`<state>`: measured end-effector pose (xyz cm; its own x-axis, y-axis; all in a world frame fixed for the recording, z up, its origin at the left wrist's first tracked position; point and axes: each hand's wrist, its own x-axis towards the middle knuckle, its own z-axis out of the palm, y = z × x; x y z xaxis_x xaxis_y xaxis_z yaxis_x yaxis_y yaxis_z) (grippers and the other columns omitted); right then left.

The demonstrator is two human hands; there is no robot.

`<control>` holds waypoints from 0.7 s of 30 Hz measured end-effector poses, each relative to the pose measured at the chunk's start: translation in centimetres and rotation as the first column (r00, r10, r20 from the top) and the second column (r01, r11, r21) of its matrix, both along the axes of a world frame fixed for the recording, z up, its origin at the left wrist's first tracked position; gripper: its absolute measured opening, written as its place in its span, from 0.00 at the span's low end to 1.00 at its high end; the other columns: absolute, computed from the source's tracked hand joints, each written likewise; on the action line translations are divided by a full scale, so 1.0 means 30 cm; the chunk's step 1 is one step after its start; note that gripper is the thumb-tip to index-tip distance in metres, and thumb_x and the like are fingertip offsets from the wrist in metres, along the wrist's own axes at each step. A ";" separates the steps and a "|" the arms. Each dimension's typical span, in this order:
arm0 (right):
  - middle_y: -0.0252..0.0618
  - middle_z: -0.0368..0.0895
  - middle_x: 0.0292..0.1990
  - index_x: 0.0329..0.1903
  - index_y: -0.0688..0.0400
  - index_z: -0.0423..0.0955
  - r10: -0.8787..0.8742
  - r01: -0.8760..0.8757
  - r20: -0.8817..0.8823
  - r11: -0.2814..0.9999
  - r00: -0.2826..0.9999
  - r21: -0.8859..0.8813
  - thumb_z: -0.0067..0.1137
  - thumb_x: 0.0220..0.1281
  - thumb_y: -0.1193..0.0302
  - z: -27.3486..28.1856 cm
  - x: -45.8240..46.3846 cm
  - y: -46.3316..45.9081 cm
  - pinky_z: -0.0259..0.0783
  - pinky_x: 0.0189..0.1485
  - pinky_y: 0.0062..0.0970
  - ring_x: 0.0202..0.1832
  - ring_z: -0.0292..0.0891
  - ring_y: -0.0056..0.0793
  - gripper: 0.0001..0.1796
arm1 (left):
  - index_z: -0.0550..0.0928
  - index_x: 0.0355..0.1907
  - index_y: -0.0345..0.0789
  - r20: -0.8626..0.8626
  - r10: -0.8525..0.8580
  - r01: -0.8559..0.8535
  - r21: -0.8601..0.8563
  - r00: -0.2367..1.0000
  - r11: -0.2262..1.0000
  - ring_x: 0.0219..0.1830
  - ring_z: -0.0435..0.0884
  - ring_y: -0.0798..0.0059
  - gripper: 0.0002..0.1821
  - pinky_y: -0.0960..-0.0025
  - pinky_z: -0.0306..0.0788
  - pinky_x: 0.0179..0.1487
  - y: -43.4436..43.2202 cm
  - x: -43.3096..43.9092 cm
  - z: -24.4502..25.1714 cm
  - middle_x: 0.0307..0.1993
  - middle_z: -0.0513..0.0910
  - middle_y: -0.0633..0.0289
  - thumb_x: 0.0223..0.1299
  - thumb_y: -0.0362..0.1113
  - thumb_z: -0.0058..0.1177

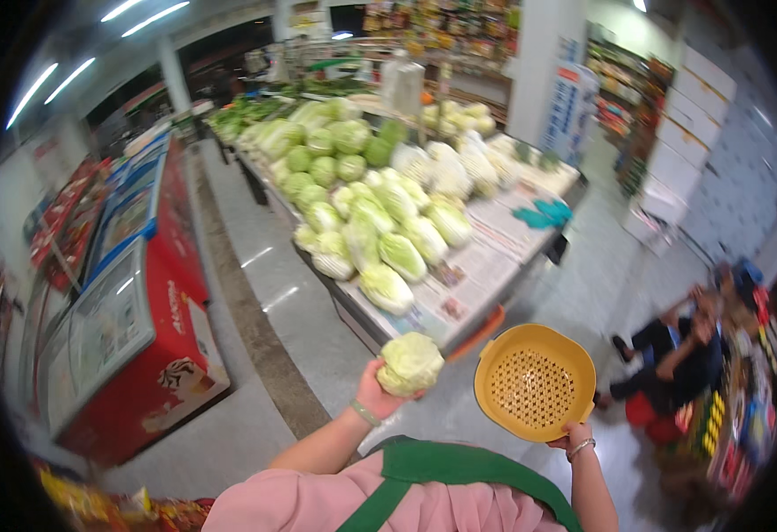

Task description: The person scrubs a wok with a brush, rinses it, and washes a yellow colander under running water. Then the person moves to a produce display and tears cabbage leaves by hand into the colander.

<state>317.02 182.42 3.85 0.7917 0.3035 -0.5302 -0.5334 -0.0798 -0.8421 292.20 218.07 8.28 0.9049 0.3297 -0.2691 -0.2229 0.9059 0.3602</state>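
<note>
A round pale-green cabbage (410,364) rests in my left hand (378,387), which wears a bangle at the wrist and grips it from below. My right hand (571,437) holds a yellow plastic colander (533,382) by its lower right rim, tilted so that its perforated inside faces me. Nothing lies in the colander. Just beyond the cabbage stands a display table (452,312) lined with newspaper. Napa cabbages (386,287) are heaped near its close corner, with round green cabbages (322,171) behind them to the left.
Red chest freezers (175,332) line the left side. White-wrapped vegetables (454,169) and teal gloves (543,214) are on the table. A person (678,352) sits on a red stool (648,419) at right, by goods shelves. White boxes (684,133) are stacked farther back.
</note>
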 end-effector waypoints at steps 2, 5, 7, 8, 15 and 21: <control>0.63 0.78 0.33 0.46 0.81 0.63 0.149 -0.149 -0.006 0.987 0.989 -0.062 0.43 0.48 0.81 0.031 0.183 0.124 0.80 0.22 0.45 0.26 0.78 0.58 0.20 | 0.63 0.64 0.43 0.012 0.057 -0.057 -0.006 0.998 0.998 0.64 0.62 0.52 0.32 0.44 0.57 0.61 0.032 0.082 0.041 0.64 0.64 0.57 0.57 0.53 0.35; 0.62 0.78 0.34 0.47 0.80 0.63 0.368 -0.377 -0.086 0.911 0.926 -0.164 0.43 0.48 0.81 0.041 0.485 0.366 0.79 0.25 0.46 0.29 0.79 0.58 0.21 | 0.63 0.64 0.41 0.029 0.092 -0.092 -0.015 0.995 0.996 0.65 0.61 0.52 0.32 0.43 0.55 0.63 0.105 0.219 0.073 0.64 0.64 0.57 0.58 0.52 0.34; 0.63 0.78 0.33 0.46 0.80 0.64 0.475 -0.488 -0.112 0.850 0.873 -0.200 0.43 0.49 0.80 0.020 0.641 0.527 0.79 0.24 0.46 0.29 0.79 0.58 0.20 | 0.63 0.64 0.41 0.055 0.095 -0.096 0.018 0.994 0.995 0.65 0.61 0.52 0.31 0.42 0.55 0.63 0.180 0.319 0.070 0.64 0.64 0.57 0.58 0.51 0.34; 0.63 0.78 0.33 0.44 0.80 0.66 0.520 -0.539 -0.141 0.817 0.842 -0.204 0.44 0.50 0.81 0.008 0.705 0.604 0.79 0.25 0.46 0.29 0.79 0.57 0.18 | 0.62 0.64 0.40 0.036 0.098 -0.099 0.019 0.995 0.995 0.64 0.62 0.52 0.31 0.43 0.57 0.62 0.212 0.364 0.057 0.64 0.64 0.56 0.59 0.51 0.33; 0.63 0.79 0.30 0.43 0.80 0.67 0.726 -0.753 -0.227 0.572 0.650 -0.325 0.46 0.49 0.81 -0.010 1.041 0.988 0.79 0.25 0.41 0.27 0.79 0.55 0.18 | 0.60 0.65 0.37 0.092 0.149 -0.145 -0.051 0.985 0.988 0.62 0.65 0.53 0.30 0.44 0.63 0.58 0.353 0.722 0.028 0.63 0.65 0.55 0.63 0.50 0.30; 0.61 0.79 0.28 0.41 0.80 0.68 0.856 -0.884 -0.304 0.308 0.418 -0.351 0.47 0.50 0.79 -0.097 1.240 1.227 0.79 0.23 0.39 0.24 0.80 0.49 0.16 | 0.63 0.63 0.37 -0.015 0.214 -0.214 -0.022 0.977 0.977 0.61 0.67 0.56 0.30 0.48 0.61 0.62 0.357 0.866 0.032 0.61 0.67 0.55 0.60 0.49 0.34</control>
